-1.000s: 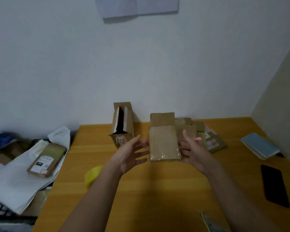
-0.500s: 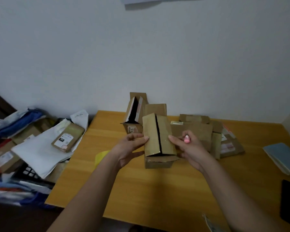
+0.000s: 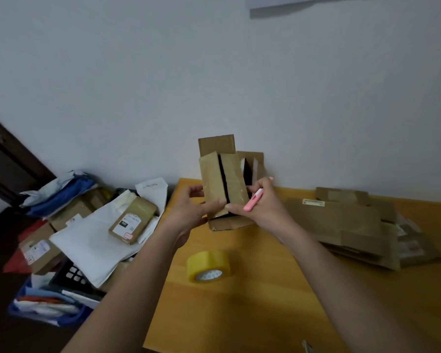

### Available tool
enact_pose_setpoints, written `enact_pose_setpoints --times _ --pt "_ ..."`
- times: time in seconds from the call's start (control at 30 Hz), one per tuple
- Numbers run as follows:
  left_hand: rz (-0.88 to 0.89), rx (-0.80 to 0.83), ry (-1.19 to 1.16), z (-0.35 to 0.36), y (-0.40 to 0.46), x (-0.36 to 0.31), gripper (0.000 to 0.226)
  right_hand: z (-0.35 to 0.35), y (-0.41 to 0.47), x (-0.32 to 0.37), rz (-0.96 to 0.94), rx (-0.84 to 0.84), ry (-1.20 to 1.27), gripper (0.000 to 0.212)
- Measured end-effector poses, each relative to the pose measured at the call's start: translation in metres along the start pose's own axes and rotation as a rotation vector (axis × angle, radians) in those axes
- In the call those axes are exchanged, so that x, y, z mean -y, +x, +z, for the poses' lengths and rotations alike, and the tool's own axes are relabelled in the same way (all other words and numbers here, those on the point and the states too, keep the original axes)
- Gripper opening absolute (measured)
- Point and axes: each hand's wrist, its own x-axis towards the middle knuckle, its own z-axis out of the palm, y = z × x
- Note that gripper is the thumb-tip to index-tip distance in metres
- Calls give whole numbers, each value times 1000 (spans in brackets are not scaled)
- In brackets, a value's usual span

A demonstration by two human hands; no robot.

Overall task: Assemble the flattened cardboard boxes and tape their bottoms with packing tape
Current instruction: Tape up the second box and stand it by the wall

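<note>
- Held upright above the far left part of the counter [image 3: 265,301]: small cardboard box [image 3: 223,186], two taped flaps facing the camera, dark gap between them.
- Left hand [image 3: 191,210] curled round the box's left edge, thumb on the front.
- Right hand [image 3: 261,205] pinching the box's right flap, pink utility knife [image 3: 252,200] tucked in its fingers.
- Yellowish roll of packing tape [image 3: 208,266] lying on the counter, below the box.
- Flattened boxes [image 3: 346,225] stacked on the right; labels there too blurred to read.
- Parcel [image 3: 133,220] on the pile at left, label writing unreadable.
</note>
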Motion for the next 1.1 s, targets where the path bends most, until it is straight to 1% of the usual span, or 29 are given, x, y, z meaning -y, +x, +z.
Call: enact_pose_setpoints --times 0.1,0.2,0.27,0.4,0.53,0.63,0.67,0.77,0.87,1.0,1.1 --pt "-73 -82 15 -35 37 -3 58 39 26 10 -7 23 -68 71" --pt "-95 -147 79 -63 68 -3 62 77 47 20 2 36 -109 71" --pt "-98 -156 125 -77 86 0 63 97 59 21 12 24 -139 71" --pt "-126 -97 112 -101 120 8 54 117 82 19 62 7 -170 73" --pt "-154 5 33 -109 147 14 39 128 101 16 124 -13 -233 78" --pt "-151 72 -15 -114 162 15 21 133 119 5 173 -95 -269 70" --pt "-151 74 -20 -115 167 17 20 133 125 1 194 -113 -274 65" --pt "-160 73 -14 -118 186 23 27 134 142 -11 190 -137 -332 49" --pt "-173 85 9 -112 206 33 27 131 154 -19 153 -232 -456 33" --pt "-223 109 34 -89 231 45 28 120 159 -28 157 -210 -498 27" --pt "-232 128 75 -66 246 58 31 104 155 -34 104 -266 -529 22"
